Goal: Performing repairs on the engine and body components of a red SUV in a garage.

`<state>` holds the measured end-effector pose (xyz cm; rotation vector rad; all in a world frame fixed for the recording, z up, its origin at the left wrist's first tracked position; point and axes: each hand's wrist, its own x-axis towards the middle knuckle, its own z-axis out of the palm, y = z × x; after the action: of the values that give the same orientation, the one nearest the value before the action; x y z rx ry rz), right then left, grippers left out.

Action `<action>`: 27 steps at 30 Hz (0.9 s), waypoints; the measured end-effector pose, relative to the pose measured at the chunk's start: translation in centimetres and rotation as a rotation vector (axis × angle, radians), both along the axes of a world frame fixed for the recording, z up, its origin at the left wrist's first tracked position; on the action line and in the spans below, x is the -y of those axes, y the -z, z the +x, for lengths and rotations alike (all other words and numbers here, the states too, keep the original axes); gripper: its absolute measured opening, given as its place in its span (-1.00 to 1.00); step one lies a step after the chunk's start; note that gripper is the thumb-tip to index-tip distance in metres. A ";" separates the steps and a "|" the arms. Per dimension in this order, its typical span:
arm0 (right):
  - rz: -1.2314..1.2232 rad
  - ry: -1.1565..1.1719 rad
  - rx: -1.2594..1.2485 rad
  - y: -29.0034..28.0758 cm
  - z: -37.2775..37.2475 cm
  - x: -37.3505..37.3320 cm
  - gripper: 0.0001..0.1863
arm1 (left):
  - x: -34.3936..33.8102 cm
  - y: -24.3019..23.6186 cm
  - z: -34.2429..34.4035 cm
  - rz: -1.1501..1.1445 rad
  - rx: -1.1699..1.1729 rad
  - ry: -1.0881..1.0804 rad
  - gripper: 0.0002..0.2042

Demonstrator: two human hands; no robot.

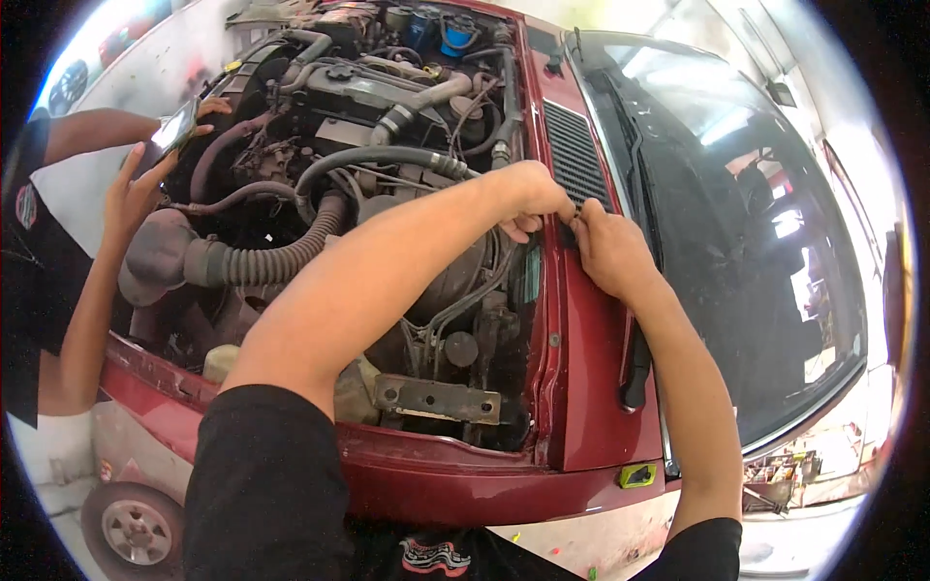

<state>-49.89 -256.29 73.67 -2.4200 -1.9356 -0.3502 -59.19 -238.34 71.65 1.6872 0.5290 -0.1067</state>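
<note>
My left hand (531,197) reaches across the engine bay to the red cowl panel (593,358) below the windshield. Its thumb and finger are pinched together, with the other fingers curled over the panel's edge. My right hand (614,254) rests on the same panel, fingers closed and bent toward my left fingertips. Both sets of fingertips meet at the near end of a black ribbed vent grille (570,143). Whatever sits between them is too small and too covered to make out.
The uncovered engine (363,92) has hoses and a ribbed air duct (271,263) under my left forearm. A black wiper arm (635,373) lies beside my right forearm, along the windshield (746,232). On the left, another person's hands (131,198) hold a phone (177,126).
</note>
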 end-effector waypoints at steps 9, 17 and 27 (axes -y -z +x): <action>-0.272 -0.079 0.147 -4.6 -0.8 -0.9 -0.76 | -2.5 2.9 -3.9 -0.024 0.256 0.032 -0.62; -0.634 -0.241 0.351 -5.3 0.6 -3.2 -0.81 | -2.8 3.8 -3.1 -0.052 0.308 0.052 -0.59; -0.672 -0.077 0.143 -5.4 -0.4 -4.2 -0.83 | -3.9 5.0 -2.3 -0.026 0.368 0.026 -0.56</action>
<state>-50.28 -252.09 79.07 -2.7241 -2.5237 0.1746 -61.47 -234.42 66.62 1.6393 0.2285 0.1749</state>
